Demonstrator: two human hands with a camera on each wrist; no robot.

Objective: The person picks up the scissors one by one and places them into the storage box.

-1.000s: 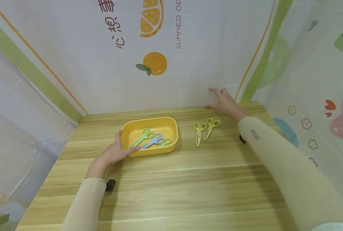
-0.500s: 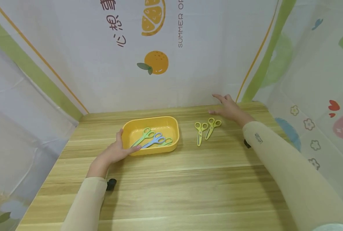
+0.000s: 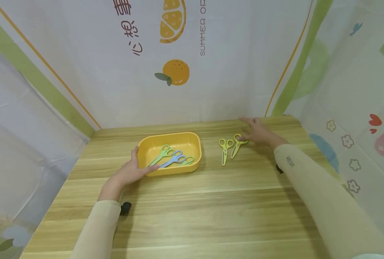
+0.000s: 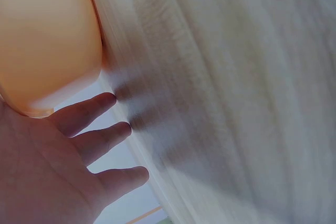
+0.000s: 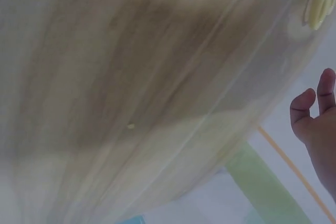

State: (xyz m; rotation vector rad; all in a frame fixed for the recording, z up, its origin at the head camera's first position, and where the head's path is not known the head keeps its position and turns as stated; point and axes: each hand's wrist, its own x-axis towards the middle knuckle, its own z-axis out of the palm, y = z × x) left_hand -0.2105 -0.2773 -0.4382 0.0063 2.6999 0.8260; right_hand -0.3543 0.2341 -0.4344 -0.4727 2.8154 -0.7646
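My right hand (image 3: 258,133) has dropped to the right pair of yellow plastic scissors (image 3: 236,147), fingers spread, thumb over a handle loop, no grip that I can see. My left hand (image 3: 129,171) grips the left end of the yellow rounded-rectangle plastic tray (image 3: 174,171), thumb over the rim, three fingers out straight. Looks like three of five in: green scissors (image 3: 161,154), blue scissors (image 3: 175,159), second green scissors (image 3: 188,161); left on the wood-grain table (image 3: 211,212): that right pair plus the left yellow scissors (image 3: 224,151).

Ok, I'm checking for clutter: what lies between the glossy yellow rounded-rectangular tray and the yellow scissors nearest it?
The head view shows only bare wood-grained tabletop between the tray and those scissors.
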